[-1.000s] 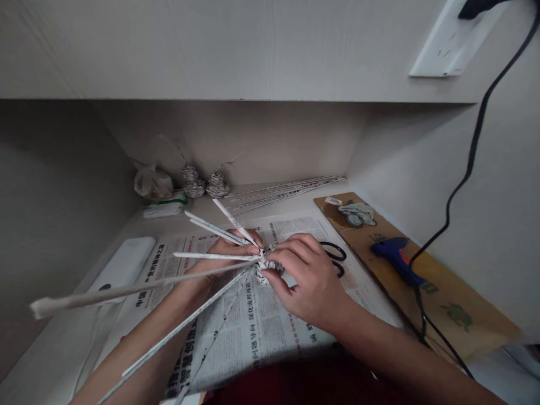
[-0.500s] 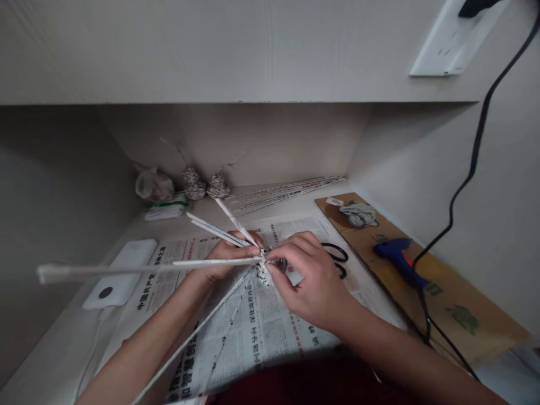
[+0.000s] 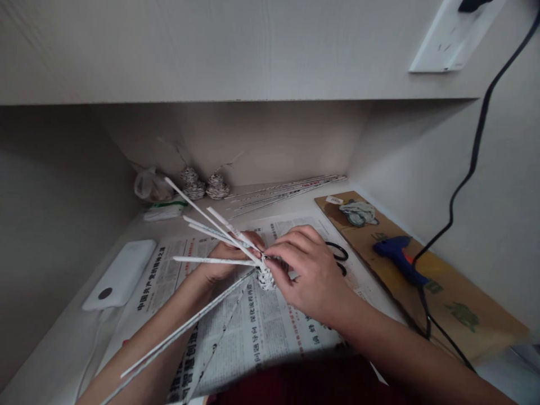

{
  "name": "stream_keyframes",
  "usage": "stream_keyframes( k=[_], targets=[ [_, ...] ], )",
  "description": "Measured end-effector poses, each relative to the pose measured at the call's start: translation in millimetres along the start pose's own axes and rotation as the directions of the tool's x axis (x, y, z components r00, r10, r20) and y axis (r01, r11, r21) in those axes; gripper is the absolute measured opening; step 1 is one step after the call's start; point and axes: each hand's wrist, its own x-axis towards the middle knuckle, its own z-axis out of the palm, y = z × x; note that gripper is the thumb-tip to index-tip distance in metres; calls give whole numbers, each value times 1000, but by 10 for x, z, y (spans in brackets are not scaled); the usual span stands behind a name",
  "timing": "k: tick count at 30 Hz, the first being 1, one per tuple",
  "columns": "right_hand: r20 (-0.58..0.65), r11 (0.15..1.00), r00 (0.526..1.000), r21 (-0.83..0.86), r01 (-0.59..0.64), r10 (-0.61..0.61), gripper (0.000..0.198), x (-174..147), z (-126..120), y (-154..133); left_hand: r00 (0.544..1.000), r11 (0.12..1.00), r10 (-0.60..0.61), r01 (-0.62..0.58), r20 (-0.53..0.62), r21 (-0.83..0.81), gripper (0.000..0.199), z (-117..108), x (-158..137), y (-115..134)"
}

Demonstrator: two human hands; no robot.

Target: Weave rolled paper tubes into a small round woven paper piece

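Note:
Between my hands is a small woven paper piece [image 3: 266, 279] of black-and-white rolled newsprint. Several white paper sticks [image 3: 211, 260] fan out from it, mostly up and to the left, and a longer pair slants down over my left forearm. My left hand [image 3: 228, 257] is closed around the far left side of the weave, its fingers partly hidden behind the sticks. On the right, my right hand [image 3: 304, 264] pinches at the top of the weave with thumb and forefinger, where a stick bends. Its fingertips hide part of the weave.
Newspaper [image 3: 278, 332] covers the table. Black-handled scissors [image 3: 337, 251] lie beyond my right hand. Cardboard [image 3: 422, 304] at right bears a blue glue gun [image 3: 400, 259] and crumpled wrapping [image 3: 358, 214]. A white power bank [image 3: 120, 275] sits left; woven pieces [image 3: 217, 187] and paper rods [image 3: 291, 191] lie behind.
A long stick that pointed left toward the camera now points up and left, toward the back. My right fingers have shifted slightly at the weave; my left hand stays about the same.

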Motion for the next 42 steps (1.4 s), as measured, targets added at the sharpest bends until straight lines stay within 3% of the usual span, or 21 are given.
stream_keyframes(
  k=[11, 17, 27, 39, 42],
  targets=[
    [-55, 999, 998, -38, 29, -31, 13, -36, 3, -13, 997, 998, 57, -57, 51, 2, 16, -30, 30, 15],
    [-81, 997, 996, -78, 24, -30, 5, -55, 16, -17, 994, 994, 107, -107, 19, 30, 19, -13, 42, 39],
    [-119, 994, 993, -106, -6, -7, 9, -24, 16, -10, 986, 983, 157, -151, -51, 109, 15, 30, 34, 56],
    [-78, 972, 993, -223, 72, -91, 13, -104, 25, -6, 994, 996, 70, -65, -80, 58, 20, 41, 28, 26],
    [-52, 978, 993, -183, 97, -109, 15, -106, 25, 0, 995, 994, 75, -70, -63, 79, 19, 36, 36, 32]
  ],
)
